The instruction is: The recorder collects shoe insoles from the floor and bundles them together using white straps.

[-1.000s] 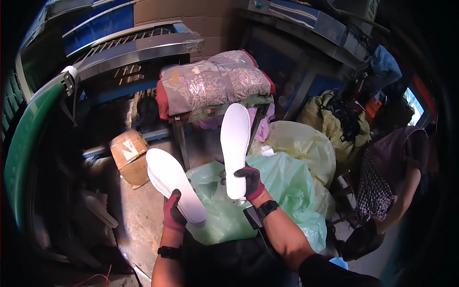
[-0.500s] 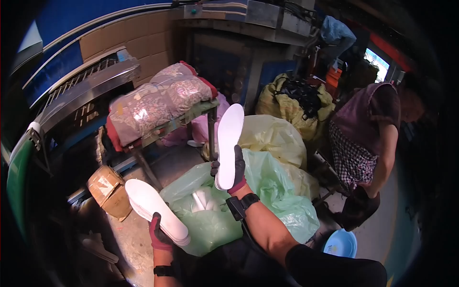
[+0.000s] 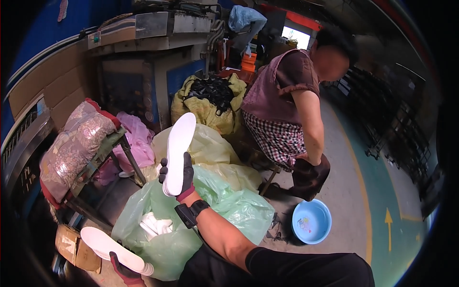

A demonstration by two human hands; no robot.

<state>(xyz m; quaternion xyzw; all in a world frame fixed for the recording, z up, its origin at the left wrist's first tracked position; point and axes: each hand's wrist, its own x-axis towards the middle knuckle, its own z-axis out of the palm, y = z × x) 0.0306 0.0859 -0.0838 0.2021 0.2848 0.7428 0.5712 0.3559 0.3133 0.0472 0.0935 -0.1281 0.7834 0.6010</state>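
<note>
My right hand (image 3: 187, 176), in a dark glove with a red cuff, is raised in the middle and closed round a white insole (image 3: 180, 141), or a thin stack of them, held nearly upright. Low on the left, my left hand (image 3: 125, 270), gloved the same way, grips a stack of white insoles (image 3: 106, 246) that lies tilted. Several edges show at the near end of that stack. Between and below my hands a translucent green plastic bag (image 3: 229, 205) gapes, with more white pieces (image 3: 155, 225) inside, probably insoles.
A cushioned bench (image 3: 79, 143) and a cardboard box (image 3: 76, 248) stand left. Beyond the green bag are a pale yellow bag (image 3: 210, 143), a pink bag (image 3: 136, 138) and a yellow sack (image 3: 205, 103) of black items. A person (image 3: 282, 105) in a checked apron is at right, near a blue basin (image 3: 311, 221).
The view has swung to the right, so the bench, bags and both hands sit farther left in it. The person and basin show more fully. Both hands keep hold of the insoles.
</note>
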